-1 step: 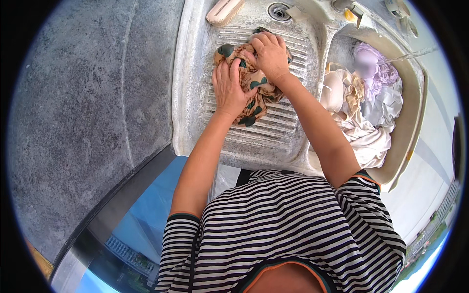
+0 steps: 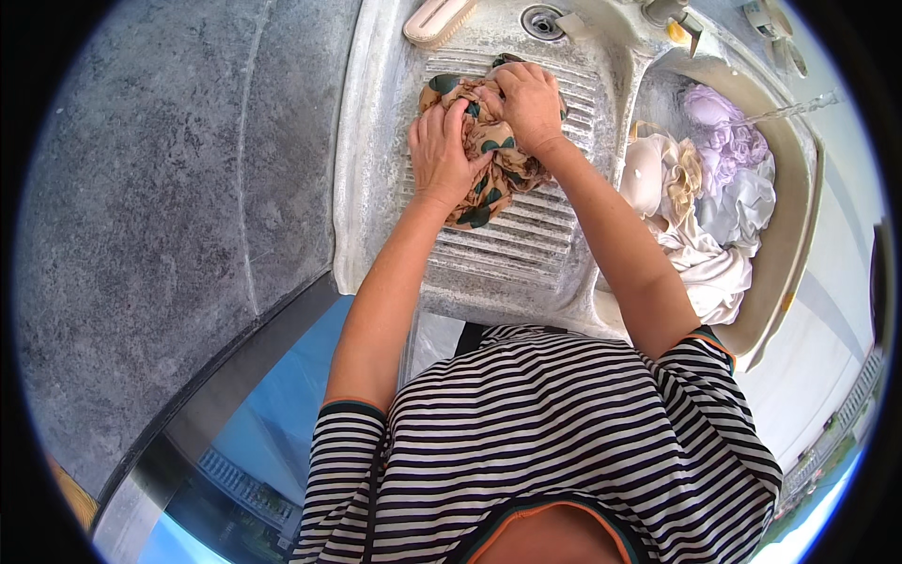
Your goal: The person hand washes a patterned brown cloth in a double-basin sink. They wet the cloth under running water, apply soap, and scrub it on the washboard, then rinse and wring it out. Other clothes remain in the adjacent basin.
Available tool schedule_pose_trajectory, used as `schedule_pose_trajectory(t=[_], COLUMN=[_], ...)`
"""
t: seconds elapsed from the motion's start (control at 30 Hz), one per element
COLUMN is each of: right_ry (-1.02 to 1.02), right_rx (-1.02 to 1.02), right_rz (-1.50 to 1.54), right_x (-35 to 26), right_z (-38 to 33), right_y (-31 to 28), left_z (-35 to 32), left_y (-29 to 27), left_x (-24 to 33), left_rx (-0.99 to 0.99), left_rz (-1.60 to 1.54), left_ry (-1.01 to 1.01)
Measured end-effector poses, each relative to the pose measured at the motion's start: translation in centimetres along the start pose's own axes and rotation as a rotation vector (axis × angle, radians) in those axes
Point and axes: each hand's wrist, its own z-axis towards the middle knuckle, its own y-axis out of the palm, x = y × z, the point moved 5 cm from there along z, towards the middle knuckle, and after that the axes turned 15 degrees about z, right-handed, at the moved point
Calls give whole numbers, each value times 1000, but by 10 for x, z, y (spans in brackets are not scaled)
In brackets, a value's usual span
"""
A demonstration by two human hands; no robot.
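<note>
A wet, bunched tan cloth (image 2: 493, 158) with dark green spots and brown markings lies on the ribbed washboard (image 2: 507, 246) moulded into the pale stone sink. My left hand (image 2: 442, 155) presses on its near left side, fingers bent over the folds and thumb toward the middle. Farther away and to the right, my right hand (image 2: 529, 101) grips the top of the bundle with curled fingers. Some fabric is hidden beneath both palms.
A scrub brush (image 2: 440, 21) rests at the far left of the washboard, near a drain (image 2: 543, 23). In the right basin, water (image 2: 794, 108) runs beside lilac (image 2: 719, 136) and cream garments (image 2: 709, 273). A grey counter (image 2: 160, 188) adjoins on the left.
Both hands and the near end of the cloth have shifted slightly away from me along the ridges. The whole view has also moved a little.
</note>
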Motion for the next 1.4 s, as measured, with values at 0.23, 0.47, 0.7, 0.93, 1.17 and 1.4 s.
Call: schedule_pose_trajectory(t=[0.23, 0.47, 0.7, 0.93, 1.17, 1.4], right_ry=[196, -16, 235, 8, 226, 25], right_rx=[111, 134, -100, 25, 8, -9], right_rz=[893, 490, -1, 596, 158, 450], right_x=[-21, -35, 30, -50, 22, -47], right_z=[-33, -83, 1, -121, 16, -122], right_y=[-73, -41, -7, -47, -13, -58], left_z=[17, -7, 86, -72, 90, -50], left_y=[-43, 3, 60, 3, 34, 6], left_x=[20, 37, 1, 56, 14, 58], left_rx=[58, 286, 173, 286, 290, 400], left_rz=[-678, -521, 108, -503, -39, -561], left_ry=[124, -85, -196, -348, -208, -168])
